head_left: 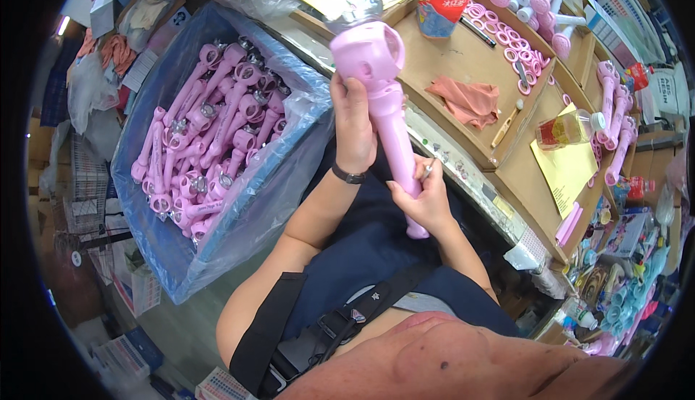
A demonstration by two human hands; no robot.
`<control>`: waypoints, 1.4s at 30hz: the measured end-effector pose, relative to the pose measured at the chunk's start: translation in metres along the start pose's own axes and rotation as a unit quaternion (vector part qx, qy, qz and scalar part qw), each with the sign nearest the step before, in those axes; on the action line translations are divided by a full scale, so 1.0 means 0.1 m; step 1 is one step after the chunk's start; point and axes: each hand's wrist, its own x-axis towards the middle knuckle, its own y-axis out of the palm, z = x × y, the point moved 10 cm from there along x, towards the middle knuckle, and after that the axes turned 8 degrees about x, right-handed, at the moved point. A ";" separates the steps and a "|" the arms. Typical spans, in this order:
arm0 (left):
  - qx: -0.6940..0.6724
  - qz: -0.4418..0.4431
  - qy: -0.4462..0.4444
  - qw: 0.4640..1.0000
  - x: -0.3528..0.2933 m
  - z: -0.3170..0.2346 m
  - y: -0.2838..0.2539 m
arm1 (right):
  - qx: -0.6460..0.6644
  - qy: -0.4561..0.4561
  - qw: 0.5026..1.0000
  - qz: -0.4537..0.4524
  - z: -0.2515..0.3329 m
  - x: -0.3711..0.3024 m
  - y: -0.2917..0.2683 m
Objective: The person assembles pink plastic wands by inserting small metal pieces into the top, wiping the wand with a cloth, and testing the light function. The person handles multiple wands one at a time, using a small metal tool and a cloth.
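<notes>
A pink toy wand (394, 136) is held slantwise in front of me, its round openwork head pointing up and away. A bright white light shines at the clear, shiny tip (355, 10) beyond the head. My left hand (354, 121), with a dark band on its wrist, is closed around the neck just below the head. Lower down, my right hand (428, 199) grips the handle, thumb on one side and bent fingers on the other. The handle's end sticks out below my right hand.
To my left stands a blue plastic-lined bin (170, 270) full of similar pink wands (210, 128). The workbench's cardboard tray (452, 121) holds pink rings (517, 49), a cloth (467, 102), a brush (507, 125) and a red packet (443, 2). A bottle (568, 130) lies on yellow paper.
</notes>
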 end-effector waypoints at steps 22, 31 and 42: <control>-0.014 0.034 -0.087 0.996 0.13 0.15 -0.29 | 0.397 0.191 0.891 0.112 -0.04 -0.11 0.04; 0.214 -0.003 0.114 0.970 0.12 -0.25 -0.16 | -0.298 -0.074 0.952 -0.005 0.26 -0.12 -0.08; 0.284 0.009 0.120 0.951 0.11 -0.21 -0.19 | -0.259 -0.063 0.964 -0.002 0.12 -0.18 -0.15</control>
